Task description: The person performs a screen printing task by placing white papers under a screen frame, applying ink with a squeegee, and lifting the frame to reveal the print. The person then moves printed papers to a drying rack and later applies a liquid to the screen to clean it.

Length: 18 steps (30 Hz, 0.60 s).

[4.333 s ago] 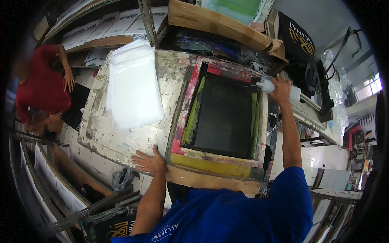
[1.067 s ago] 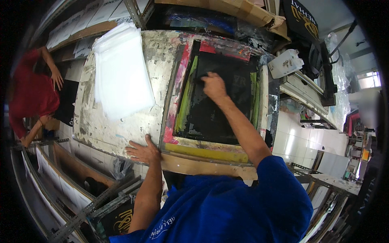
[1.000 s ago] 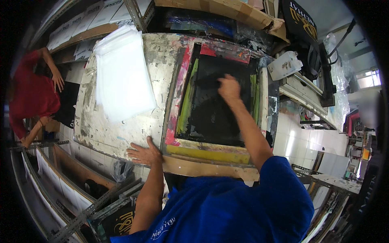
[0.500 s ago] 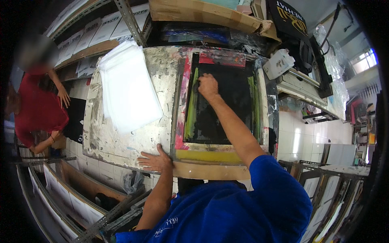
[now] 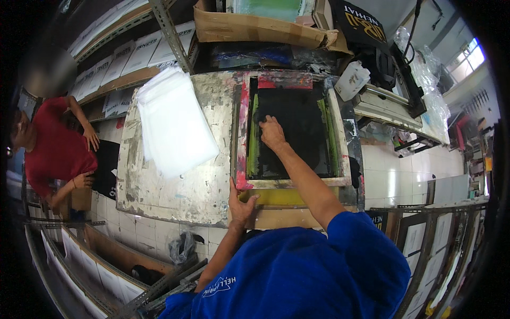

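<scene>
Black mesh (image 5: 297, 127) under right hand (image 5: 272, 133)

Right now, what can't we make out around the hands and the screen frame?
Head view only:
- Right hand on the black mesh of the ink-stained wooden screen frame: whether it holds a cloth, its palm hides that.
- Left hand grip on the frame's near edge: fingertips hidden.
- Stack of clear plastic sheets: count, too fine.

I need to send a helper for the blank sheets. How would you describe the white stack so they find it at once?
Start at the big worn, paint-stained table. Its right half carries a wooden printing frame with black mesh; the stack of white translucent sheets lies flat on the left half, apart from the frame. It is the only clean, plain white thing on that top.
</scene>
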Available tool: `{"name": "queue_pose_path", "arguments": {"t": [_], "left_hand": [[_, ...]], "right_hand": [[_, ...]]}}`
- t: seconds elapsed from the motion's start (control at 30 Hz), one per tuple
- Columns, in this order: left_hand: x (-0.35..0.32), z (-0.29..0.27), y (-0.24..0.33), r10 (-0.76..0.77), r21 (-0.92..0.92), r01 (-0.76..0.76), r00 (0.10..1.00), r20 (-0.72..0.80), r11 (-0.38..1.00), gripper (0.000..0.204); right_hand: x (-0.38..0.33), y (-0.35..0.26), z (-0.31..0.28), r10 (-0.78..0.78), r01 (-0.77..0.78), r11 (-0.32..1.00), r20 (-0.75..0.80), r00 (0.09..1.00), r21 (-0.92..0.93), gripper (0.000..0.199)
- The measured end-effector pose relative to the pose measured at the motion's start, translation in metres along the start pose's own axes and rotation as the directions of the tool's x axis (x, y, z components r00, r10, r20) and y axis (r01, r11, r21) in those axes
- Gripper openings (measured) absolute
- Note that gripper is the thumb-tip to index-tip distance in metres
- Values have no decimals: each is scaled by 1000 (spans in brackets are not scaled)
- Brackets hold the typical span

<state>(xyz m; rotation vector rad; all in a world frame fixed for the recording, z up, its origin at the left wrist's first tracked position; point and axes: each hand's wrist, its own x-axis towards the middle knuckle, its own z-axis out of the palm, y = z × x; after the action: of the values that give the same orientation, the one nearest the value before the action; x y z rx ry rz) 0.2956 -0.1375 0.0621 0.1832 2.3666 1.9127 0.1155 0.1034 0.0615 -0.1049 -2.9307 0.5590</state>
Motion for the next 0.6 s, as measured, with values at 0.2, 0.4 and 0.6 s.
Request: {"name": "queue_pose_path", "arguments": {"t": [0.2, 0.4, 0.6], "left_hand": [[17, -21, -24, 301, 198, -298, 954, 19, 934, 67], [19, -19, -13, 258, 177, -249, 966, -31, 952, 69], [19, -20, -10, 289, 343, -264, 957, -24, 901, 73]], "right_hand": [[-42, 110, -82, 382, -380, 923, 32, 923, -61, 30], [-43, 22, -42, 277, -282, 949, -57, 959, -143, 28], [-49, 12, -14, -60, 63, 991, 29, 998, -115, 38]]}}
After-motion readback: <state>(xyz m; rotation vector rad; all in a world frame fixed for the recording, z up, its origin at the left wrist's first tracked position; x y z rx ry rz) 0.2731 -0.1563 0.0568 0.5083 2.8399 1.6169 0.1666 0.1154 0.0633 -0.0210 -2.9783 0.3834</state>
